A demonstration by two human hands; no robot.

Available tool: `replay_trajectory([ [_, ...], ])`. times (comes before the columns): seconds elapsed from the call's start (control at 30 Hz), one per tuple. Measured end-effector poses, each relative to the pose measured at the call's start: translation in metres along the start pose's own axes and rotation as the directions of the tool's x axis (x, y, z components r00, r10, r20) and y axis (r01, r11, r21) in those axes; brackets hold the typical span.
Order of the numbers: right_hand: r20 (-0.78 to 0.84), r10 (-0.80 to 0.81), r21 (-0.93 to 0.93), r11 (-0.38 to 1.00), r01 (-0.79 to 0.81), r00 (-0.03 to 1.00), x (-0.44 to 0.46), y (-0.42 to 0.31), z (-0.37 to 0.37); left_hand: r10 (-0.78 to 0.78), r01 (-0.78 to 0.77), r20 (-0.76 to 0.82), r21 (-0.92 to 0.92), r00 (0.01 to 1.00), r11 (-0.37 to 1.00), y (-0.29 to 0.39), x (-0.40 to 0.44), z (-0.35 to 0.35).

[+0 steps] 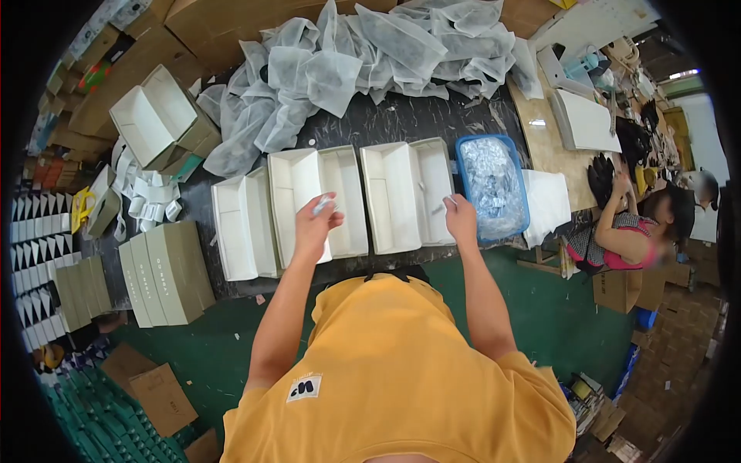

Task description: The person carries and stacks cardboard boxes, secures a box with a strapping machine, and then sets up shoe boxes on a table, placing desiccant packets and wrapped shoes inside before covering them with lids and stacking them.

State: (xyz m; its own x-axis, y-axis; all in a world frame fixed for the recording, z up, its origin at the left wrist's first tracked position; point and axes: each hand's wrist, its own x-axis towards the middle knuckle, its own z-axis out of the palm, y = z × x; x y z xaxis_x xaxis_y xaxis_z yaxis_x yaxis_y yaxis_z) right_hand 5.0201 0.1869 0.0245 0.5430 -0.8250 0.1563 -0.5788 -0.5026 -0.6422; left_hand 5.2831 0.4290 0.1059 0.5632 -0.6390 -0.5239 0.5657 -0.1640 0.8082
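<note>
Over the middle open box (293,176), my left hand (312,228) has its fingers closed on a small clear plastic packet (324,204). My right hand (461,222) is above the right edge of another open box (390,197), pinching a small clear piece (444,203) whose kind is hard to make out. A thin clear item (422,186) shows inside that box. To the left stands a third open box (231,224), pale inside like the others. Beside my right hand, a blue plastic basket (527,208) holds many clear plastic packets (492,185).
White translucent fabric bags (332,73) lie heaped along the table's back. Closed olive boxes (174,270) stand at the left, below white ribbon-like strips (147,193). White sheets (546,202) lie right of the basket. A co-worker (625,224) sits at the right.
</note>
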Motion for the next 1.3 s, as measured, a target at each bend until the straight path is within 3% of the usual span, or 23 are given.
replay_trajectory([
  [0.07,0.055,0.162,0.032,0.986,-0.164,0.985,-0.002,-0.004,-0.012,0.006,-0.003,-0.049,0.064,0.999,0.998,-0.002,0.002,-0.008],
  [0.13,0.337,0.424,0.449,0.713,-0.539,0.841,0.011,-0.055,-0.028,-0.04,0.039,-0.162,-0.015,0.986,0.999,-0.002,0.006,-0.015],
  [0.3,0.672,0.206,0.626,0.355,-0.695,0.711,0.033,-0.152,0.03,0.153,-0.2,-0.402,-0.078,0.903,0.977,0.001,-0.005,-0.07],
  [0.33,0.768,0.237,0.553,0.225,-0.803,0.595,0.039,-0.182,0.035,0.235,-0.282,-0.488,-0.023,0.841,0.959,0.002,-0.009,-0.092],
  [0.37,0.66,0.259,0.514,0.529,-0.675,0.705,0.032,-0.17,0.081,0.309,-0.351,-0.563,0.035,0.767,0.936,0.003,-0.014,-0.113],
  [0.43,0.533,0.222,0.406,0.78,-0.477,0.816,0.043,-0.172,0.104,0.329,-0.351,-0.678,0.112,0.657,0.93,0.0,-0.023,-0.158],
  [0.47,0.608,0.199,0.457,0.704,-0.544,0.769,0.056,-0.205,0.06,0.256,-0.226,-0.69,0.136,0.677,0.964,-0.01,-0.024,-0.188],
  [0.5,0.676,0.172,0.493,0.618,-0.613,0.717,0.065,-0.222,0.035,0.332,0.02,-0.645,0.475,0.688,0.88,-0.02,-0.023,-0.211],
  [0.53,0.673,0.178,0.489,0.621,-0.613,0.717,0.069,-0.213,0.033,0.379,0.255,-0.579,0.732,0.722,0.632,-0.027,-0.019,-0.222],
  [0.57,0.719,0.16,0.501,0.556,-0.663,0.677,0.075,-0.199,0.033,0.372,0.251,-0.574,0.731,0.729,0.635,-0.02,-0.009,-0.211],
  [0.6,0.75,0.14,0.517,0.486,-0.704,0.647,0.084,-0.185,0.037,0.654,0.165,-0.415,0.897,0.632,0.41,-0.011,0.009,-0.197],
  [0.63,0.639,0.187,0.587,0.509,-0.63,0.746,0.088,-0.17,0.044,0.853,0.113,-0.176,0.984,0.492,0.138,0.004,0.029,-0.173],
  [0.67,0.621,0.214,0.585,0.514,-0.627,0.754,0.102,-0.149,0.047,0.72,-0.016,-0.388,0.875,0.575,0.484,0.033,0.051,-0.136],
  [0.73,0.446,0.266,0.582,0.639,-0.503,0.855,0.15,-0.096,0.047,0.451,-0.288,-0.426,0.394,0.785,0.873,0.063,0.116,-0.089],
  [0.8,0.05,0.252,0.605,0.762,-0.23,0.966,0.234,-0.031,0.042,0.37,-0.322,-0.409,0.185,0.834,0.929,0.08,0.203,-0.055],
  [0.87,-0.215,0.253,0.327,0.929,-0.175,0.943,0.332,0.035,0.02,0.289,-0.249,-0.473,0.148,0.832,0.957,0.087,0.298,-0.05],
  [0.93,0.031,0.571,0.804,0.473,-0.36,0.82,0.42,0.055,0.009,0.197,-0.067,-0.553,0.246,0.809,0.967,0.119,0.369,-0.045],
  [1.0,0.362,0.738,0.824,0.032,-0.565,0.57,0.488,0.05,0.015,0.126,0.125,-0.648,0.327,0.752,0.937,0.126,0.415,-0.031],
  [1.07,0.377,0.77,0.803,0.005,-0.596,0.514,0.526,0.035,0.038,0.591,-0.018,-0.641,0.67,0.49,0.742,0.115,0.434,-0.025],
  [1.13,0.405,0.792,0.776,-0.032,-0.63,0.458,0.541,0.041,0.059,0.632,0.076,-0.595,0.756,0.497,0.651,0.129,0.415,-0.019],
  [1.2,-0.18,0.822,0.854,0.403,-0.328,0.54,0.533,0.054,0.083,0.645,-0.022,-0.532,0.762,0.548,0.647,0.145,0.375,-0.032],
  [1.23,-0.13,0.805,0.789,0.437,-0.431,0.578,0.52,0.059,0.073,0.651,-0.006,-0.544,0.765,0.529,0.644,0.156,0.347,-0.035],
  [1.3,-0.108,0.758,0.834,0.421,-0.356,0.644,0.467,0.044,0.062,0.932,-0.454,-0.167,0.837,0.321,0.306,0.183,0.28,-0.037],
])
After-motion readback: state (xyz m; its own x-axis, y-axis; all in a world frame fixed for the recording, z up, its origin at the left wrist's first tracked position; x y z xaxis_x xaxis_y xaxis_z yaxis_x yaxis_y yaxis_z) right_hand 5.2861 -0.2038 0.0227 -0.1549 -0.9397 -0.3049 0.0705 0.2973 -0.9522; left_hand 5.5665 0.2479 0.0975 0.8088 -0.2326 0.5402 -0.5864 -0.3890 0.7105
